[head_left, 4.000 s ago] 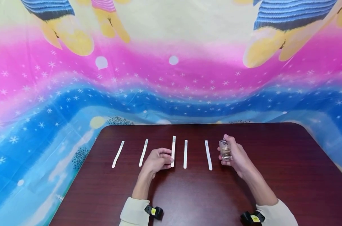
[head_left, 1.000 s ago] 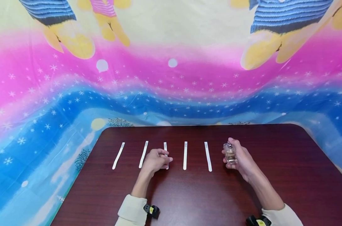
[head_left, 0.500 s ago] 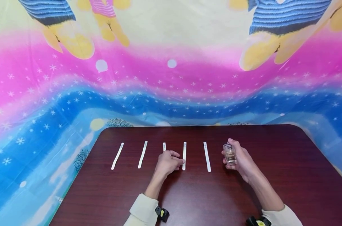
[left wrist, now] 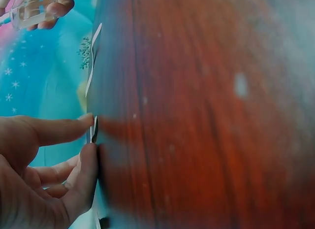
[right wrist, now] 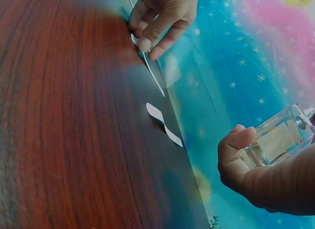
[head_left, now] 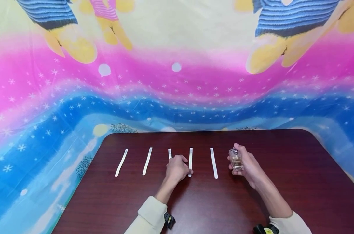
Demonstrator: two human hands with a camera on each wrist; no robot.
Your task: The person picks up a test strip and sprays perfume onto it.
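Observation:
Several white paper strips lie in a row on the dark table; they look like perfume test strips. My left hand [head_left: 177, 168] pinches the fourth strip [head_left: 190, 157] from the left near its lower end, thumb and a finger at its two edges in the left wrist view. Partly behind that hand lies the third strip [head_left: 170, 153]. Raised to the right of the row, my right hand [head_left: 247, 165] grips a clear glass perfume bottle [head_left: 236, 160], a finger on its top. Pale liquid shows inside the bottle [right wrist: 279, 140].
Two strips, the far-left strip [head_left: 121, 163] and the second strip [head_left: 147, 161], lie left of my hands. The rightmost strip [head_left: 213, 163] lies between them. Behind the table [head_left: 212, 208] hangs a colourful printed cloth [head_left: 177, 84].
The third strip has been shifted left and let go. My left hand has since moved right to the fourth strip. My right hand keeps the bottle in nearly the same place.

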